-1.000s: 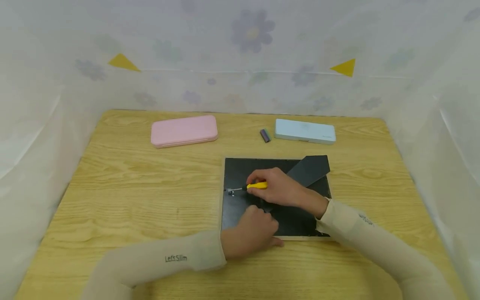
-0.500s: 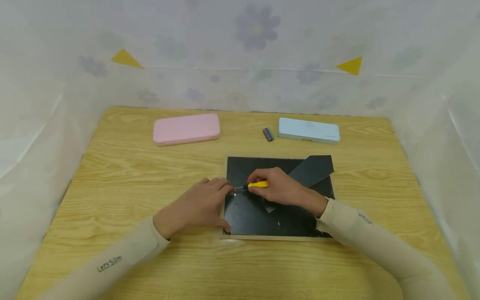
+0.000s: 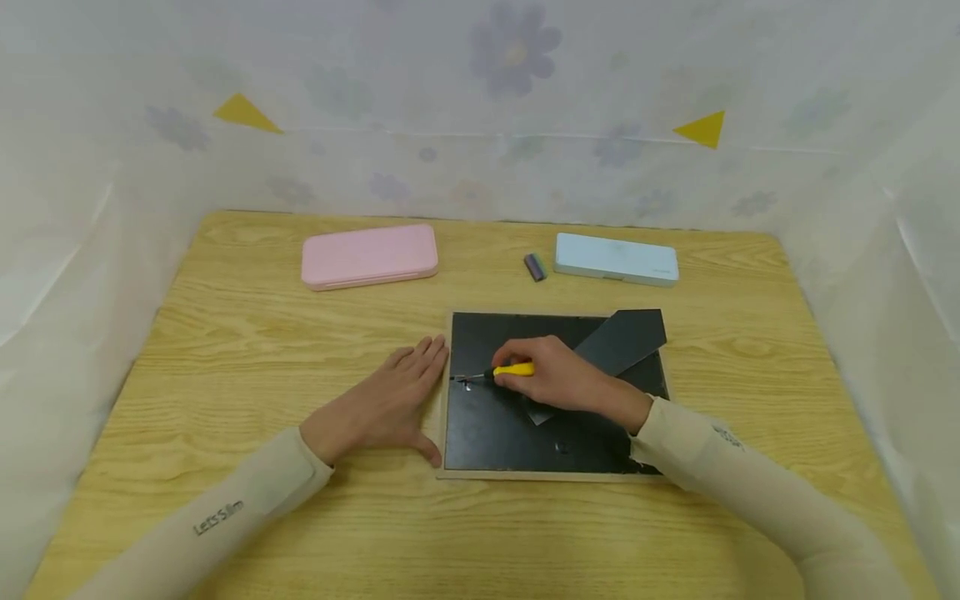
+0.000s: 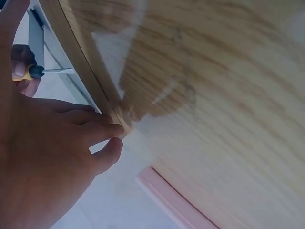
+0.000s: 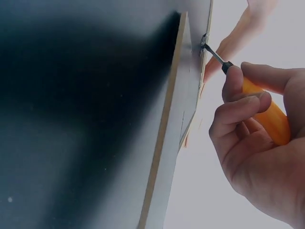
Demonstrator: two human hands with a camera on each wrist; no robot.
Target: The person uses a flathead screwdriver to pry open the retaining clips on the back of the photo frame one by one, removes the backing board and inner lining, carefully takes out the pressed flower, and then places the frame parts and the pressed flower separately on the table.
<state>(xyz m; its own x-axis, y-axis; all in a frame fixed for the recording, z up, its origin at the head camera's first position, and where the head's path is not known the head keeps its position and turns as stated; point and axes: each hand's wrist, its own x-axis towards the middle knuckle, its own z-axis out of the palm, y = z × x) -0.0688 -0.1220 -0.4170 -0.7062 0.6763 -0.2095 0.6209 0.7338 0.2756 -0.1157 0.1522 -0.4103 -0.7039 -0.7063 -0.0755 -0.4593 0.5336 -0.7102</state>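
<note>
A picture frame [image 3: 495, 442] lies face down on the table, its black backing and folding stand leg [image 3: 626, 342] uppermost. My right hand [image 3: 551, 375] grips a yellow-handled screwdriver [image 3: 514, 370] above the backing. In the right wrist view, the screwdriver's tip touches or nearly touches a small metal fitting [image 5: 203, 43] near the frame's edge. My left hand [image 3: 382, 404] rests on the table with its fingers spread, the fingertips and thumb against the frame's left side. From the left wrist view, these fingertips [image 4: 114, 130] meet the wooden rim.
A pink case [image 3: 370, 257] lies at the back left of the wooden table [image 3: 247, 367]. At the back right are a light blue case [image 3: 617, 258] and a small dark eraser-like block [image 3: 535, 267]. A patterned white sheet stands behind.
My left hand has left the frame's lower middle, moved left past the small fitting, and now lies along the left side. The right hand and screwdriver have stayed nearly in place.
</note>
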